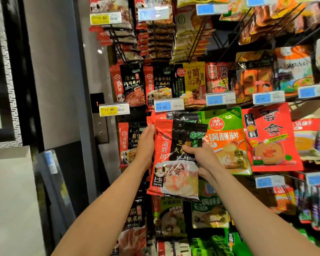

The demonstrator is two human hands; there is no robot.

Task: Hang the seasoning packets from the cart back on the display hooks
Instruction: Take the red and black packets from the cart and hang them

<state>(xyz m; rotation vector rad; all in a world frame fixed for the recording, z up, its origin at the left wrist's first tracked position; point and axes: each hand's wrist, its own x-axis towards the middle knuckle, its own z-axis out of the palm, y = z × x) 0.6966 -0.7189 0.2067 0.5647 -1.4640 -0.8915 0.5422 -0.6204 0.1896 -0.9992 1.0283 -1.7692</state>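
**Head view: packets upright, top edge just under the 13.40 tag**

Head view shows you holding a small stack of glossy red-and-black plastic seasoning packets (175, 157) up against the hook display, long axis vertical, tilted slightly to the right. Your left hand (146, 145) grips the stack's left edge, fingers curled behind it and thumb on the front. Your right hand (199, 156) pinches the front packet near its middle, thumb across the black panel, fingers behind.

The packets' top edge sits just below the blue 13.40 price tag (169, 106), between the column of similar red-and-black packets (129, 143) at the display's left edge and the green-and-orange sauce packet (227, 141) to the right. I cannot make out the hang holes or the bare hook tip behind the stack.

Judging from this, the move turns on height and depth: the hook likely lies above and behind the top edge, so lift and push away from you. Both hands are equally near; the left steadies, the right can feed.
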